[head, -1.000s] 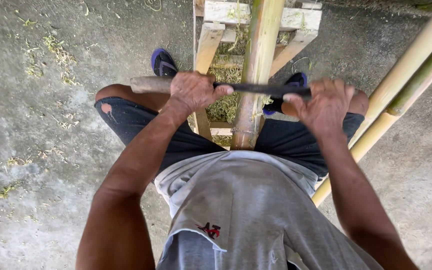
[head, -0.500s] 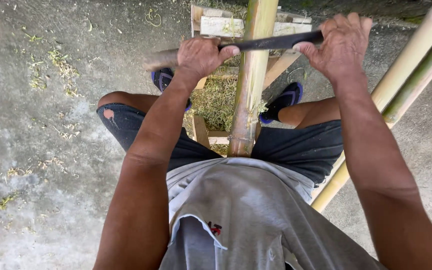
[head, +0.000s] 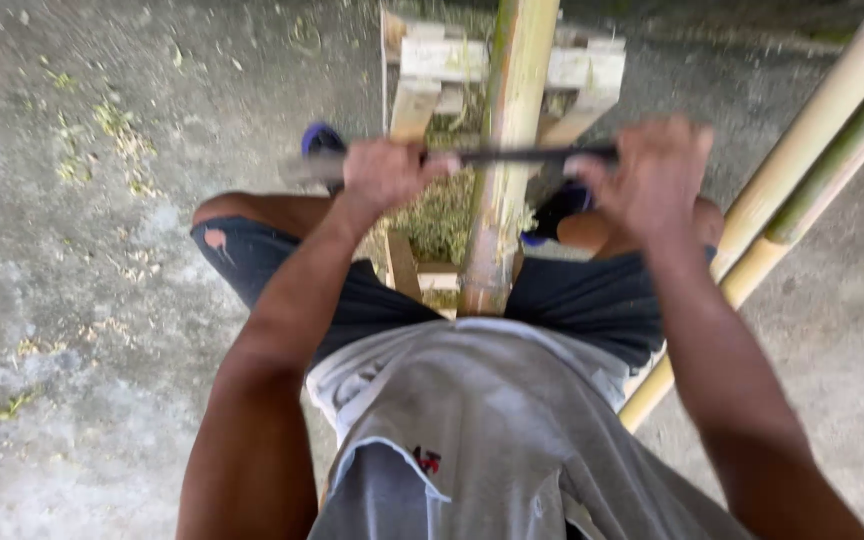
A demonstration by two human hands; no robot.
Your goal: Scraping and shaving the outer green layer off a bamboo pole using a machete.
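Note:
A dark two-handled scraping blade (head: 512, 156) lies crosswise over a bamboo pole (head: 505, 150) that runs away from me between my knees. My left hand (head: 382, 173) is closed around the blade's pale left handle. My right hand (head: 647, 175) grips its right end. The pole rests on a pale wooden frame (head: 592, 68) at the far end. The frame is blurred by motion.
Two more bamboo poles (head: 812, 160) lean diagonally at the right. Green shavings (head: 442, 215) pile under the frame and scatter over the concrete floor (head: 82, 260) at the left. My blue shoes (head: 322, 138) sit either side of the frame.
Both hands drew the blade back along the pole toward me from the far position half a second ago. A second ago it was near me, then pushed away.

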